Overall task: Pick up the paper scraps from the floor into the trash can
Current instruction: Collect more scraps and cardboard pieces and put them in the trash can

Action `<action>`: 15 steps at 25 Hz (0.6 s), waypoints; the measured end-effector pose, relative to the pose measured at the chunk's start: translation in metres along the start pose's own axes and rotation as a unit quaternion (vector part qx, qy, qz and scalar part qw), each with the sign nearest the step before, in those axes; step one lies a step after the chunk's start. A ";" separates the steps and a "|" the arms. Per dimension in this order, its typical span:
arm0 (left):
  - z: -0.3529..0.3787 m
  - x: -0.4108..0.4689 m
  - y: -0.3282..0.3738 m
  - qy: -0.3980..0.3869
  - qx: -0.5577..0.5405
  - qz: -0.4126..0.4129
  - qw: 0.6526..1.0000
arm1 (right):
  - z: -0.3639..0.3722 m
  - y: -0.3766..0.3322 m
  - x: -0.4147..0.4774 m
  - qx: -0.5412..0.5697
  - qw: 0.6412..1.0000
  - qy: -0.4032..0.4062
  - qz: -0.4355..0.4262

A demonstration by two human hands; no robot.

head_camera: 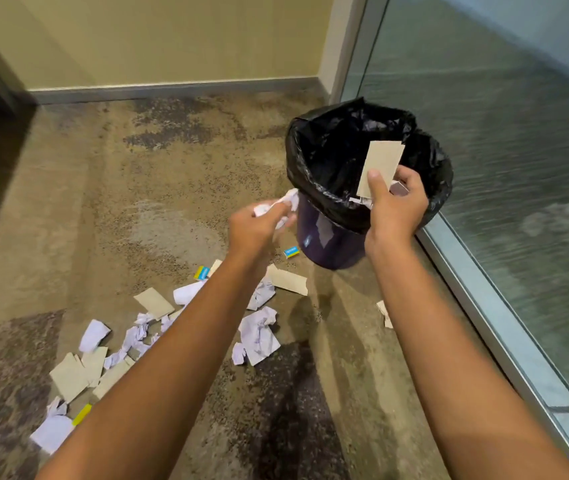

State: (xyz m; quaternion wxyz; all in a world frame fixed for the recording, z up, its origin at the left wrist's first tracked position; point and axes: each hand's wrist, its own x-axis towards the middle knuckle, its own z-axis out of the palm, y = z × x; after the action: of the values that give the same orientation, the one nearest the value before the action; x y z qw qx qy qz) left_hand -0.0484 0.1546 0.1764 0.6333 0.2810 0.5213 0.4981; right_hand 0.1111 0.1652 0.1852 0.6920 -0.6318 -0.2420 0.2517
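Note:
A dark trash can (328,244) lined with a black bag (324,188) stands on the carpet by the glass wall. My right hand (397,206) is over its near rim and pinches a tan cardboard strip (381,164) plus some small scraps. My left hand (258,226) is just left of the can and grips crumpled white paper (284,206). Several white paper scraps (258,336) and tan cardboard pieces (153,301) lie scattered on the floor below my arms.
A small blue and yellow box (291,252) lies at the can's base, another (201,272) further left. A glass wall with a metal frame (483,299) runs along the right. A beige wall with a baseboard (172,91) closes the far side.

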 end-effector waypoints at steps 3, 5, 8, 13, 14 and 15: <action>0.068 0.032 0.029 -0.049 0.015 0.046 0.998 | 0.014 0.004 0.043 -0.024 0.997 0.040 0.058; 0.100 0.048 0.032 -0.016 0.125 0.086 0.988 | 0.018 0.009 0.061 -0.071 0.992 0.036 0.098; 0.126 0.055 0.032 0.009 0.220 0.075 0.973 | 0.014 0.008 0.072 -0.102 0.988 -0.021 0.114; 0.126 0.050 0.028 -0.004 0.212 0.055 0.976 | -0.002 -0.004 0.062 -0.168 0.981 -0.084 0.052; 0.122 0.048 0.026 -0.003 0.203 0.069 0.977 | -0.005 -0.004 0.057 -0.170 0.981 -0.088 0.036; 0.116 0.043 0.025 -0.002 0.185 0.081 0.979 | -0.008 -0.005 0.049 -0.164 0.982 -0.089 0.021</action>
State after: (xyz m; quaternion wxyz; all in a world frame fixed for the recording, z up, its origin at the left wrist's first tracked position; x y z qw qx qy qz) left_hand 0.0509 0.2220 0.2162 0.5290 0.4357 0.5789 0.4418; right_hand 0.1533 0.1910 0.1903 0.5495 -0.7163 -0.3277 0.2783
